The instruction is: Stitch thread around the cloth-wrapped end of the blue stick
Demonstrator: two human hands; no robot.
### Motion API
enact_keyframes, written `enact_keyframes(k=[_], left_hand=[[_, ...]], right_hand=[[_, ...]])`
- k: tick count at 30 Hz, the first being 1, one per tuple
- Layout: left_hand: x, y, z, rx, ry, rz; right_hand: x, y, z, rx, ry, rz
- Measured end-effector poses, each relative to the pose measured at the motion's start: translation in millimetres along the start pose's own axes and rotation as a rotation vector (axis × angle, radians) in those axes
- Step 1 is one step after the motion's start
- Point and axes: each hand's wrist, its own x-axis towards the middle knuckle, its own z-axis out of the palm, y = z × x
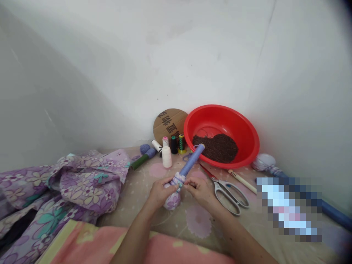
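Held in front of me is a stick wound with blue-purple yarn [192,160], its lower end covered by a ball of floral cloth [173,201]. My left hand [160,191] is closed around the gathered cloth where ball and stick meet. The stick slants up and to the right, toward the red basin. Fingertips of my right hand [202,189] pinch together close beside the gathered cloth's right edge. What they hold, if anything, is too small to tell. Grey-handled scissors [228,196] lie just right of my right hand.
The red basin [249,134] holds dark brown grains [220,148]. Thread spools [167,157] and a cardboard disc [165,123] stand left of it. Floral cloth [90,183] lies left, a pink blanket [165,245] in front. Another ball-ended blue stick [291,185] rests at right, near a blurred-out patch.
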Motion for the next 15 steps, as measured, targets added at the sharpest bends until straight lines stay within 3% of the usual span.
enact_keyframes(k=[15], left_hand=[[-0.1,-3.7,4.6,0.042,0.061,0.001]], right_hand=[[-4.4,-5.7,5.6,-0.144,0.104,0.071]])
